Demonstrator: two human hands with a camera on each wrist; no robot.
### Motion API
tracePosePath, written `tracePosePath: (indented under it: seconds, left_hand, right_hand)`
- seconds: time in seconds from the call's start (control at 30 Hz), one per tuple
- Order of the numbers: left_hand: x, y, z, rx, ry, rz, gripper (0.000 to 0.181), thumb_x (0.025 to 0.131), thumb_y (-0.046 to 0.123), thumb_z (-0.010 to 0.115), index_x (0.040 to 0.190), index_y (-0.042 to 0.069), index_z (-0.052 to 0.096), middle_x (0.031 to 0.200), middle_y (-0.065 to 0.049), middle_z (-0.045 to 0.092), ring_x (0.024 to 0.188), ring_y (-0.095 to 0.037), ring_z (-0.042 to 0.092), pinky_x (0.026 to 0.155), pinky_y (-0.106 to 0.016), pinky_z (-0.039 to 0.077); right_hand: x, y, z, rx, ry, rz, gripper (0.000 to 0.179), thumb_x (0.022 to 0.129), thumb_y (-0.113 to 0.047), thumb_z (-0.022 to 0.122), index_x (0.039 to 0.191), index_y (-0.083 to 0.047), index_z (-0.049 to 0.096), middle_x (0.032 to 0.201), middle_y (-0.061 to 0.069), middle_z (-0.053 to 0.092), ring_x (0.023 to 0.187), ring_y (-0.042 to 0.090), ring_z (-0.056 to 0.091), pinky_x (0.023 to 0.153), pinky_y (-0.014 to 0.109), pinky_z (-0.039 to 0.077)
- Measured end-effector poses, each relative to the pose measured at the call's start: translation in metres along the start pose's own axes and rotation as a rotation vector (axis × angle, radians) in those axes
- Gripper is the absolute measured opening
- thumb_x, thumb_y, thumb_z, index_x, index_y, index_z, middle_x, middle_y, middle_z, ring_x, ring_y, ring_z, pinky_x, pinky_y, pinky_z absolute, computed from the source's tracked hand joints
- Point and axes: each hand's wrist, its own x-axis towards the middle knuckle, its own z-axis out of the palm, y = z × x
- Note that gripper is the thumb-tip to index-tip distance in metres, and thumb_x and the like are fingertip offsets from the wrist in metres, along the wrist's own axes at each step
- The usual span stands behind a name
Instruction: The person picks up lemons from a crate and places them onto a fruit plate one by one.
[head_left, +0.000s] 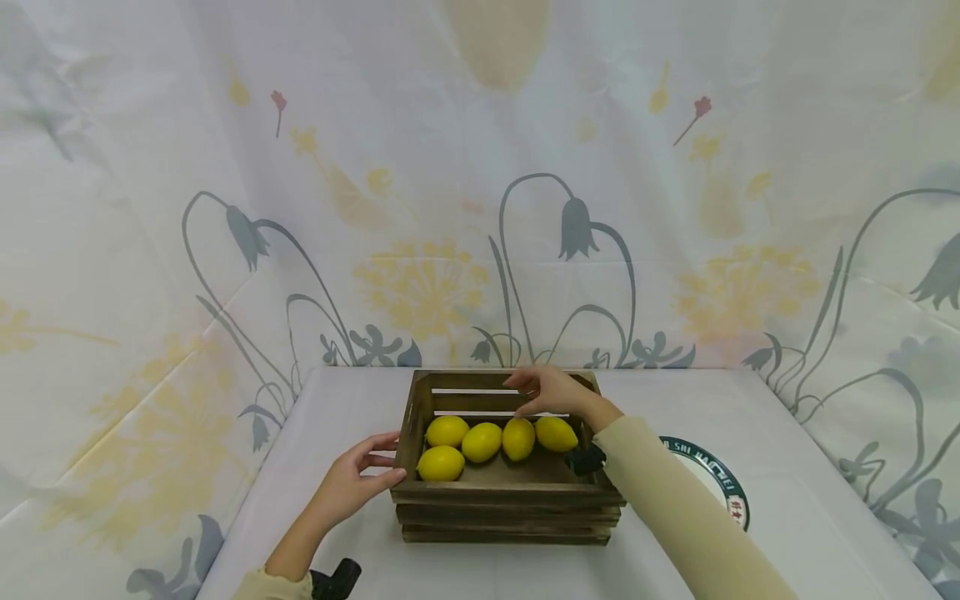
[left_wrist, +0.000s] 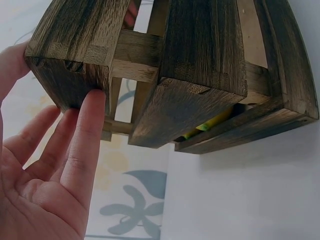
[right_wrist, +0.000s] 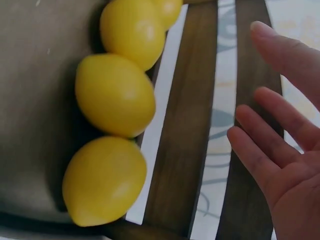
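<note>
A dark brown slatted wooden crate [head_left: 510, 492] stands on the white table, with several yellow lemons inside it. The back row includes a lemon [head_left: 555, 434] at the right and a lemon [head_left: 482, 442] near the middle; another lemon [head_left: 441, 463] lies in front at the left. My left hand [head_left: 352, 479] is at the crate's left side, its fairly straight fingers [left_wrist: 85, 145] touching the wood. Over the back of the crate, above the lemons, my right hand [head_left: 553, 392] hovers with loosely bent fingers and holds nothing. In the right wrist view its fingers [right_wrist: 260, 145] are apart from the lemons [right_wrist: 105, 180].
A round green-and-white printed emblem [head_left: 723, 475] lies on the white table [head_left: 675, 392] right of the crate, partly behind the right sleeve [head_left: 675, 500]. A flower-printed curtain [head_left: 420, 208] hangs behind and at both sides.
</note>
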Motion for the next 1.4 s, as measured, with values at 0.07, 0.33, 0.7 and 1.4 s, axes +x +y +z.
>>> tracePosePath:
  seconds: [0.07, 0.33, 0.7, 1.4]
  left_hand:
    - [0.000, 0.000, 0.000, 0.001, 0.000, 0.002, 0.054, 0.084, 0.014, 0.071, 0.132, 0.004, 0.050, 0.122, -0.018, 0.055, 0.100, -0.029, 0.059, 0.074, -0.029, 0.052]
    - [0.000, -0.001, -0.001, 0.002, -0.002, -0.001, 0.054, 0.084, 0.015, 0.071, 0.132, 0.004, 0.050, 0.122, -0.018, 0.054, 0.101, -0.029, 0.059, 0.074, -0.029, 0.052]
    - [0.000, 0.002, -0.002, 0.002, 0.000, -0.006, 0.054, 0.084, 0.015, 0.071, 0.132, 0.004, 0.050, 0.122, -0.017, 0.054, 0.101, -0.029, 0.059, 0.074, -0.030, 0.052]
    - [-0.001, 0.003, -0.002, -0.043, -0.023, 0.002, 0.055, 0.085, 0.016, 0.070, 0.133, 0.003, 0.048, 0.124, -0.019, 0.052, 0.102, -0.029, 0.058, 0.076, -0.029, 0.052]
  right_hand:
    - [0.002, 0.001, 0.000, -0.025, -0.031, -0.003, 0.046, 0.079, -0.009, 0.074, 0.120, 0.001, 0.058, 0.118, 0.020, 0.056, 0.108, 0.035, 0.054, 0.089, 0.041, 0.046]
    - [0.011, 0.008, 0.006, -0.141, -0.177, 0.021, 0.042, 0.078, -0.003, 0.074, 0.118, 0.000, 0.060, 0.118, 0.013, 0.059, 0.111, 0.032, 0.053, 0.093, 0.043, 0.042]
    - [0.019, 0.016, 0.017, -0.325, -0.345, 0.048, 0.037, 0.077, 0.004, 0.072, 0.111, -0.005, 0.064, 0.112, 0.004, 0.060, 0.109, 0.029, 0.053, 0.092, 0.039, 0.043]
    - [0.023, 0.014, 0.039, -0.485, -0.509, 0.036, 0.041, 0.068, 0.000, 0.081, 0.101, -0.016, 0.062, 0.108, -0.004, 0.049, 0.103, 0.016, 0.047, 0.091, 0.032, 0.040]
